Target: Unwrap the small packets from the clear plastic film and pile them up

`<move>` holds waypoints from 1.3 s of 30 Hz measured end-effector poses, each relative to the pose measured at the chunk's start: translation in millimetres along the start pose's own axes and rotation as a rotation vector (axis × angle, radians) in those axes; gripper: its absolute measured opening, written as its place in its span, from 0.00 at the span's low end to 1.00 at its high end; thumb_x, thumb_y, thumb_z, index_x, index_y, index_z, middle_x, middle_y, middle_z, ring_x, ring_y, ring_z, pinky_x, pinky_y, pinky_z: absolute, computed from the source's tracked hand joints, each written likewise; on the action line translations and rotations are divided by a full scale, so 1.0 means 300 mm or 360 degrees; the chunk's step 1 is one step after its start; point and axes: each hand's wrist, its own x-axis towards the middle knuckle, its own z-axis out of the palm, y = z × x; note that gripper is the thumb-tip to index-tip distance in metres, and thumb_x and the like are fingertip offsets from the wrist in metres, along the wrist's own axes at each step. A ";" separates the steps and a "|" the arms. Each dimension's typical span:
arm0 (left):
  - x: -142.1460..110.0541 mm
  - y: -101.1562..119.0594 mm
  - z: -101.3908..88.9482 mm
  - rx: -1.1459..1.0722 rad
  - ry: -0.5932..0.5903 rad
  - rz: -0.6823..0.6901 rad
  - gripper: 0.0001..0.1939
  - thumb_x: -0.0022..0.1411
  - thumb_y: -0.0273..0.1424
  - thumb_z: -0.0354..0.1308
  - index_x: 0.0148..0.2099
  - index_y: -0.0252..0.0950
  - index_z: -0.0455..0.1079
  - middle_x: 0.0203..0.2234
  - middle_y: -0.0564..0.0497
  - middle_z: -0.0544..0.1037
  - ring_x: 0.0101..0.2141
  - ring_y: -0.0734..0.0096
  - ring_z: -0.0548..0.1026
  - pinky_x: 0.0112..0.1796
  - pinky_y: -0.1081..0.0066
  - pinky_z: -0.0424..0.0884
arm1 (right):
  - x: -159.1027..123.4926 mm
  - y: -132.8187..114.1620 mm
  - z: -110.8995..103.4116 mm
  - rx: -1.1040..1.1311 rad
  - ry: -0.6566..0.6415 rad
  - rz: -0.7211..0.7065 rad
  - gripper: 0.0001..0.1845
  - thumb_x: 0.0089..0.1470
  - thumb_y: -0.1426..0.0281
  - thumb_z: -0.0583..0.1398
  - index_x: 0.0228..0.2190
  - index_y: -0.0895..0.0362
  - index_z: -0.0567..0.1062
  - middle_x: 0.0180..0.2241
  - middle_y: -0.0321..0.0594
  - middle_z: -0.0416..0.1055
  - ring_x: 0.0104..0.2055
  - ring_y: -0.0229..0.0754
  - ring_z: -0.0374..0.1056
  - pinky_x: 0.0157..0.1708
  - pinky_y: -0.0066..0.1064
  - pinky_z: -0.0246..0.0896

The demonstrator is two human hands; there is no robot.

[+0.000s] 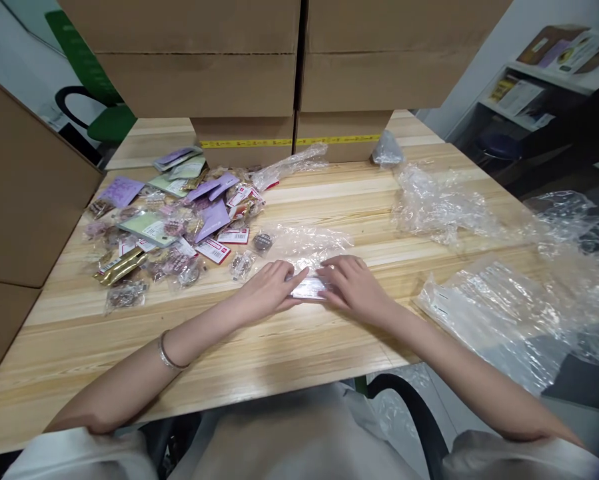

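A clear plastic bag [312,245] lies on the wooden table in front of me, with its near edge doubled over into a shiny strip. My left hand [263,288] grips the left end of that strip, thumb and fingers closed on it. At the other end my right hand [358,288] is curled over the plastic, its fingertips pinching the fold. Just beyond my left hand are a small dark round item [262,243] and a small clear packet [242,265]. Whether anything is inside the bag, I cannot tell.
A heap of small packaged goods with purple and green cards [152,227] covers the table's left part. Large cardboard boxes [244,80] stand at the back, another box [24,200] at the left. Crumpled clear plastic [439,203] and flat plastic bags [499,313] lie to the right.
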 end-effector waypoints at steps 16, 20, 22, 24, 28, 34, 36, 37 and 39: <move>0.041 -0.068 -0.007 0.0036 -0.0010 -0.0038 0.33 0.67 0.48 0.51 0.68 0.38 0.55 0.46 0.38 0.69 0.46 0.54 0.68 0.45 0.57 0.67 | 0.022 0.046 0.030 -0.0083 0.0038 -0.0012 0.28 0.63 0.55 0.54 0.58 0.57 0.66 0.49 0.54 0.68 0.50 0.55 0.64 0.48 0.48 0.61; 0.037 -0.087 -0.012 0.0043 -0.0012 -0.0036 0.26 0.71 0.44 0.46 0.63 0.34 0.62 0.42 0.41 0.73 0.44 0.58 0.71 0.44 0.62 0.69 | 0.011 0.046 0.020 0.0061 0.0013 -0.0025 0.24 0.65 0.56 0.52 0.53 0.58 0.69 0.44 0.51 0.73 0.45 0.51 0.68 0.45 0.44 0.64; 0.039 -0.099 -0.019 -0.0051 0.0027 -0.0074 0.24 0.71 0.44 0.45 0.60 0.35 0.65 0.42 0.43 0.75 0.44 0.61 0.73 0.45 0.64 0.70 | 0.026 0.052 0.012 0.0168 0.0027 0.0123 0.22 0.65 0.54 0.51 0.47 0.58 0.72 0.40 0.49 0.75 0.41 0.50 0.70 0.41 0.41 0.65; 0.044 -0.108 -0.021 -0.0127 0.0065 -0.0153 0.22 0.73 0.42 0.44 0.60 0.37 0.65 0.41 0.45 0.75 0.43 0.63 0.73 0.44 0.65 0.70 | 0.052 0.064 0.007 0.0260 -0.0020 0.0290 0.22 0.66 0.53 0.50 0.41 0.57 0.73 0.36 0.46 0.75 0.38 0.47 0.70 0.37 0.37 0.63; 0.049 -0.114 -0.009 -0.0006 0.0128 -0.0173 0.23 0.72 0.37 0.47 0.66 0.46 0.58 0.49 0.42 0.70 0.50 0.59 0.69 0.48 0.59 0.67 | 0.101 0.094 0.016 0.0095 -0.0095 0.0446 0.24 0.67 0.55 0.47 0.32 0.56 0.73 0.31 0.45 0.72 0.36 0.48 0.67 0.37 0.38 0.61; 0.057 -0.120 -0.004 0.0069 0.0048 -0.0134 0.31 0.68 0.45 0.53 0.67 0.36 0.55 0.52 0.37 0.68 0.52 0.52 0.66 0.51 0.54 0.62 | 0.083 0.091 0.036 -0.0124 0.0117 0.0102 0.25 0.63 0.56 0.54 0.52 0.60 0.69 0.51 0.57 0.69 0.52 0.57 0.64 0.49 0.50 0.61; 0.064 -0.119 -0.008 0.0086 0.0020 -0.0131 0.27 0.70 0.40 0.51 0.66 0.35 0.58 0.49 0.38 0.70 0.50 0.55 0.68 0.50 0.57 0.64 | 0.074 0.077 0.040 -0.0075 0.0012 -0.0089 0.27 0.62 0.56 0.56 0.56 0.59 0.67 0.53 0.55 0.69 0.53 0.56 0.65 0.51 0.49 0.63; 0.067 -0.118 -0.011 0.0098 0.0015 -0.0126 0.25 0.70 0.37 0.51 0.65 0.34 0.59 0.49 0.38 0.71 0.49 0.55 0.68 0.50 0.57 0.64 | 0.074 0.070 0.041 -0.0102 -0.0014 -0.0095 0.26 0.63 0.59 0.55 0.57 0.60 0.67 0.53 0.55 0.70 0.52 0.56 0.66 0.50 0.48 0.63; 0.071 -0.117 -0.018 0.0107 -0.0005 -0.0111 0.23 0.69 0.31 0.52 0.64 0.30 0.60 0.48 0.37 0.73 0.50 0.55 0.69 0.51 0.58 0.64 | 0.083 0.059 0.038 -0.0211 -0.0060 -0.0041 0.22 0.63 0.67 0.54 0.56 0.62 0.68 0.51 0.56 0.71 0.49 0.55 0.68 0.48 0.47 0.64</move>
